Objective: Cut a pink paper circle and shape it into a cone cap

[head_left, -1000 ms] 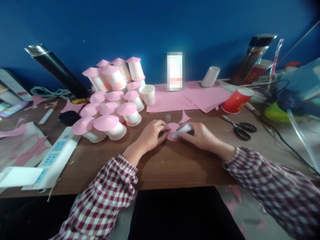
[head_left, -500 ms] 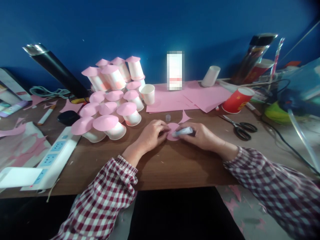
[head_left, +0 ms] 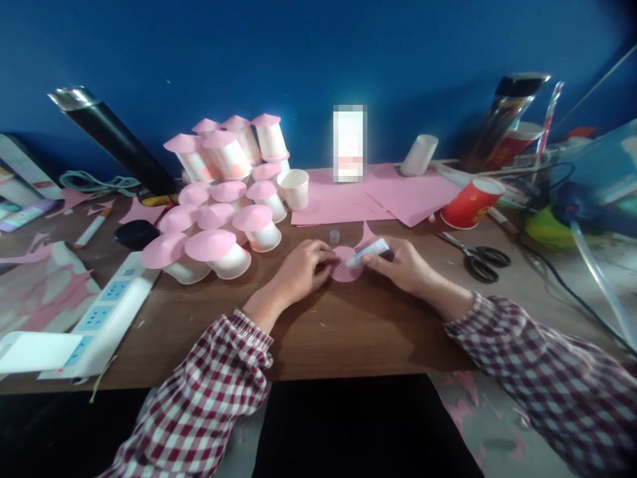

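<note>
A pink paper circle lies on the wooden table between my two hands. My left hand has its fingers closed at the circle's left edge, holding it. In my right hand is a white glue stick, tilted, with its tip down on the circle. Just behind the circle stands a small clear cap. A pointed pink paper scrap lies partly behind my right hand.
Several paper cups with pink cone tops crowd the left. Behind are pink sheets, a phone-like blurred panel and a white cup. At right are scissors and a red cup. A power strip lies front left.
The glue stick in my right hand has tilted and shifted slightly, its upper end rising to the right. My left hand stays at the paper circle.
</note>
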Demonstrator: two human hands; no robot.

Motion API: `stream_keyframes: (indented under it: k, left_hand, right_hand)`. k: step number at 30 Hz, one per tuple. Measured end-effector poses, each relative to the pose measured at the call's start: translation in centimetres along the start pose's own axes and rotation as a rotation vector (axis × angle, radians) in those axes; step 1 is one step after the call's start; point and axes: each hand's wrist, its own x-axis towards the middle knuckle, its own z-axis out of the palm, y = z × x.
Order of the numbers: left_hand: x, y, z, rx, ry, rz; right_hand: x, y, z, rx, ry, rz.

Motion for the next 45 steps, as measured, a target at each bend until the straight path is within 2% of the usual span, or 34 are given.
stream_keyframes:
  k: [5,10,14,18,27,34,39,42,45]
  left_hand:
    - [0.0,-0.1,-0.1,-0.013,-0.006,0.010]
    - [0.1,-0.2,0.0,0.005,-0.006,0.020]
    - [0.2,-0.2,0.2,0.017,0.012,0.024]
    - [0.1,-0.3,0.3,-0.001,0.034,0.032]
    - [0.0,-0.4,0.5,0.006,0.058,0.057]
    - [-0.1,-0.5,0.5,0.002,0.050,0.059]
    - [-0.1,-0.5,0.4,0.010,0.024,0.043]
    - [-0.1,-0.6,0.4,0.023,0.018,0.042]
    - [-0.1,-0.5,0.3,0.023,0.011,0.035]
  right_hand:
    - [0.0,0.1,0.7,-0.080,-0.012,-0.015]
    - [0.1,-0.5,1.2,-0.284,0.025,-0.048]
    - [0.0,-0.8,1.8,-0.367,-0.017,-0.097]
    - [-0.1,-0.7,2.3,-0.451,-0.043,-0.070]
    - [0.2,-0.9,2.5,-0.505,-0.068,-0.079]
    - [0.3,-1.0,2.2,-0.431,-0.098,-0.078]
    - [0.5,-0.6,1.7,-0.193,-0.124,-0.019]
    - [0.6,-0.5,1.5,-0.030,-0.065,0.016]
    - [0.5,-0.6,1.7,-0.071,-0.022,-0.001]
